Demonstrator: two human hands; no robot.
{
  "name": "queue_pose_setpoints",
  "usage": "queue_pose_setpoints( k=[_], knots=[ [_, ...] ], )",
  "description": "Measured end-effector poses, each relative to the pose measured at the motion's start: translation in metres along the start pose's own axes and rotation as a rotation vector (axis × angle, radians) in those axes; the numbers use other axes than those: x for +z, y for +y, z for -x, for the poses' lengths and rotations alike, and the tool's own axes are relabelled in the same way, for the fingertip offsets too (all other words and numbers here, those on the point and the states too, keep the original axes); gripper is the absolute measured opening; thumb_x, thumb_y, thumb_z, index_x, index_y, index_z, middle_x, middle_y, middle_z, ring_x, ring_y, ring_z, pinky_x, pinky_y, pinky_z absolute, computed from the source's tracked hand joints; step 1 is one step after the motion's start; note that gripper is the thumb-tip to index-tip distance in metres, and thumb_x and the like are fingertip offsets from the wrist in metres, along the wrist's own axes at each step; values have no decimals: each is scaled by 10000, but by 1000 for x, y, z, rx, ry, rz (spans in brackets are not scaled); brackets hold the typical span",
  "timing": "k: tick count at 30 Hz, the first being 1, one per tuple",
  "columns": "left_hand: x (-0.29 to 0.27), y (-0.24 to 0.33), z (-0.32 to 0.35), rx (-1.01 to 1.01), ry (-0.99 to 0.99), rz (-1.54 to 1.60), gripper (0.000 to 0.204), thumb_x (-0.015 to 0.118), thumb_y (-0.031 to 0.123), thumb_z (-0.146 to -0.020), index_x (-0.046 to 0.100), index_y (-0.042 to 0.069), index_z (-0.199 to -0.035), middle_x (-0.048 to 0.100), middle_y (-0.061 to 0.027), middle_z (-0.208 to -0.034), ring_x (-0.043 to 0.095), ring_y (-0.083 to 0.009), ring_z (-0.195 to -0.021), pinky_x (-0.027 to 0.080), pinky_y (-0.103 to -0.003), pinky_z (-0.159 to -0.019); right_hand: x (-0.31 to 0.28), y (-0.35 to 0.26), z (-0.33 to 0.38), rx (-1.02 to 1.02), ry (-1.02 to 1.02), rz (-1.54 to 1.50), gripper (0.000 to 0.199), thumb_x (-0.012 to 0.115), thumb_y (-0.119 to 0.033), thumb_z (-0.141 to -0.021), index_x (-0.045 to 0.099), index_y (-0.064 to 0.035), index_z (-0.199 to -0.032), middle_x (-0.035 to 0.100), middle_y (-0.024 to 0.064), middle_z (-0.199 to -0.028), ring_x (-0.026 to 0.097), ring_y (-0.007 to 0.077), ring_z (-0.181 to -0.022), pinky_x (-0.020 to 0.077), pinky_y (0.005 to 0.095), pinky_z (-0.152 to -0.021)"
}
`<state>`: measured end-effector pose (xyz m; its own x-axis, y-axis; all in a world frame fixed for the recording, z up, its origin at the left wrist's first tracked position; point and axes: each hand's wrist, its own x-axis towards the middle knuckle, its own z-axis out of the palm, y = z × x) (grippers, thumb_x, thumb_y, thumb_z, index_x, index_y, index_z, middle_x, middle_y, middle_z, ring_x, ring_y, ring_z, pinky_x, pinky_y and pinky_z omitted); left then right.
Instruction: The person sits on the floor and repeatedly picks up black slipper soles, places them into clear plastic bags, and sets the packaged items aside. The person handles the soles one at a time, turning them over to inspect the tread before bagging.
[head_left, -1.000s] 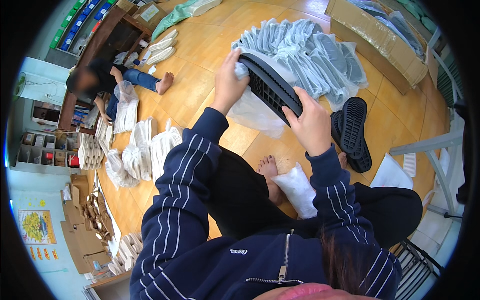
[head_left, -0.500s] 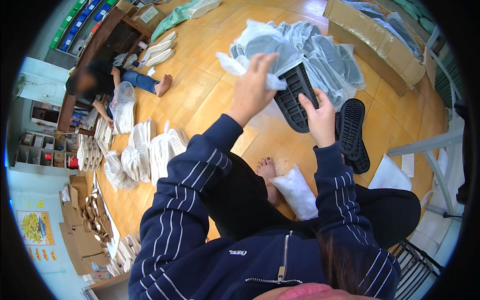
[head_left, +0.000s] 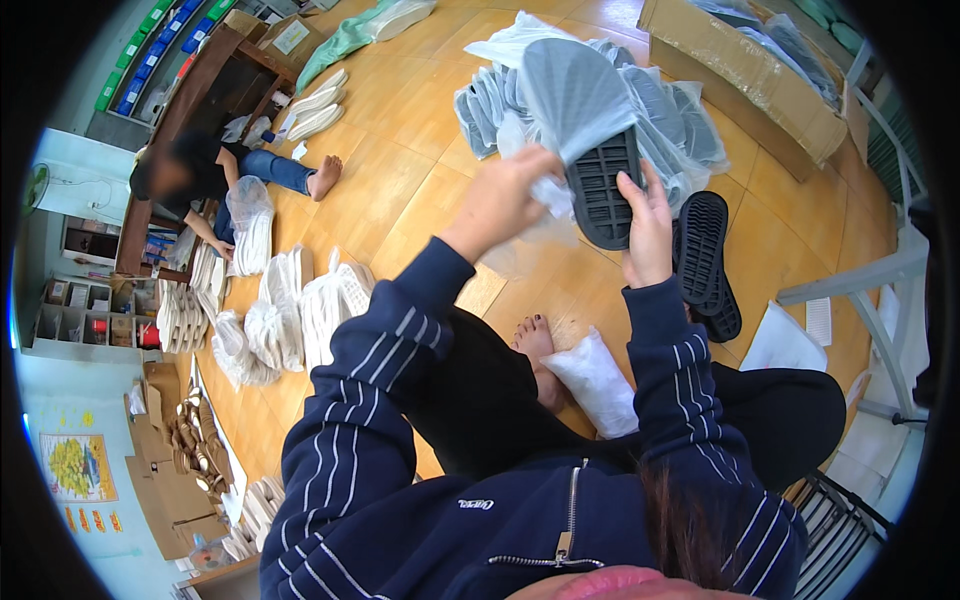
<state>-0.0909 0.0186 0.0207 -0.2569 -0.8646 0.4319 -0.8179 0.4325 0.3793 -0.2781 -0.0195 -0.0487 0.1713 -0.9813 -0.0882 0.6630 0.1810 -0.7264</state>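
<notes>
A black shoe sole [head_left: 603,190] with a grid of ridges is held up in front of me, its far half inside a translucent plastic bag [head_left: 580,95]. My right hand [head_left: 648,225] grips the sole's bare right edge, thumb on the ridged face. At its left side my left hand [head_left: 505,200] is closed on a bunched, loose part of the bag. Motion smears those fingers a little. Behind lies a heap of bagged dark soles [head_left: 690,120]. Bare black soles [head_left: 703,250] lie stacked just right of my right hand.
A large cardboard box [head_left: 745,90] stands far right, near a grey metal frame [head_left: 860,285]. By my bare foot lies a stuffed white plastic packet [head_left: 592,382]. At the left, another person [head_left: 200,175] sits on the floor among bagged cream soles [head_left: 280,310].
My left hand has come nearer to me, its fingers now closed. The bag lies smoother over the sole's far end, and the sole has turned more upright in the picture.
</notes>
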Motion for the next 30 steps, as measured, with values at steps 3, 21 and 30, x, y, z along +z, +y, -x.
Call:
queue_pose_setpoints(
  k=[3, 21, 30],
  knots=[
    [6, 32, -1, 89, -123, 51, 253, 672, 5, -675, 601, 69, -910, 641, -112, -896, 656, -276, -818, 505, -360, -701, -12, -12, -4, 53, 43, -40, 715, 627, -107, -923, 216, 49, -1487, 584, 140, -1235, 621, 160, -1036, 492, 278, -886],
    [16, 4, -15, -734, 164, 1236, 428, 622, 327, -952, 579, -19, -1201, 640, -80, -1154, 608, -126, -1004, 483, -294, -847, 20, 0, 13, -75, -126, 139, 655, 591, -96, -936, 259, 37, -1485, 472, 165, -1390, 509, 195, -1214, 392, 307, -1027],
    [20, 9, -6, -953, 133, 1368, 371, 581, 277, -951, 580, -16, -1177, 665, -76, -1055, 638, -184, -928, 512, -337, -831, -3, -26, -3, -501, -45, 620, 103, 676, -51, -882, 705, -33, -979, 673, 22, -861, 608, 106, -823, 479, 245, -734]
  ],
)
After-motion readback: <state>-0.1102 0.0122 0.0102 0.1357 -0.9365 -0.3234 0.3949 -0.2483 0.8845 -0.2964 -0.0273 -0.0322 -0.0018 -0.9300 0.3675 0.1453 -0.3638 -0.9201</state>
